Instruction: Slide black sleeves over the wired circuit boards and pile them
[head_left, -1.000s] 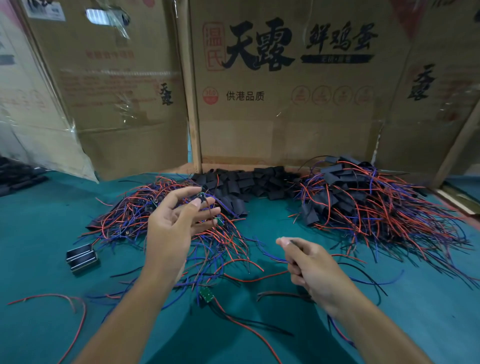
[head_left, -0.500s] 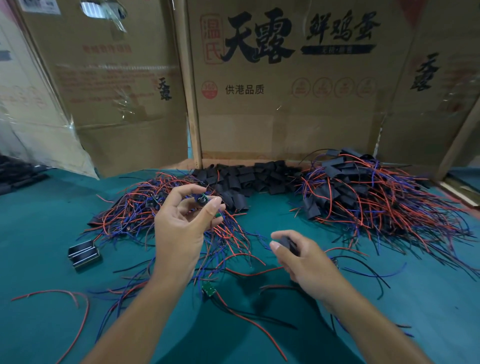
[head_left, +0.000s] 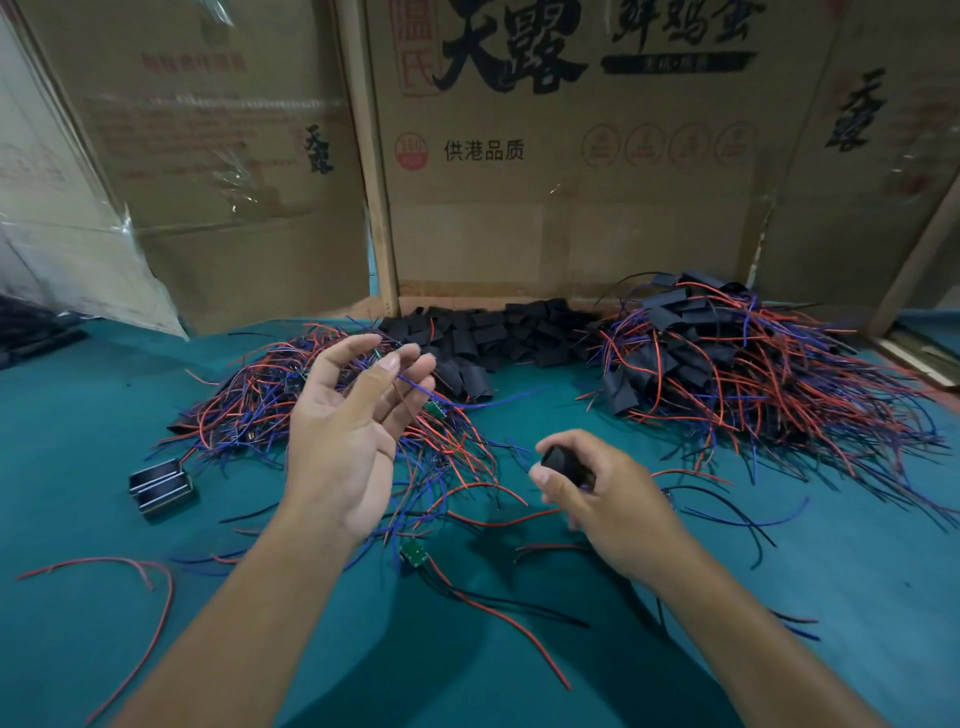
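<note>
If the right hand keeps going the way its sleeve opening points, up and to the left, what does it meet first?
Probably the blue wire and green board hanging from the left hand; the right hand holds the black sleeve. Depth is unclear.

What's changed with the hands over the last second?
The left hand has loosened from a pinch at the board's wires to spread fingers. The right hand stayed low, now gripping a black sleeve with its mouth showing. The piles and loose green board stayed put.
</note>
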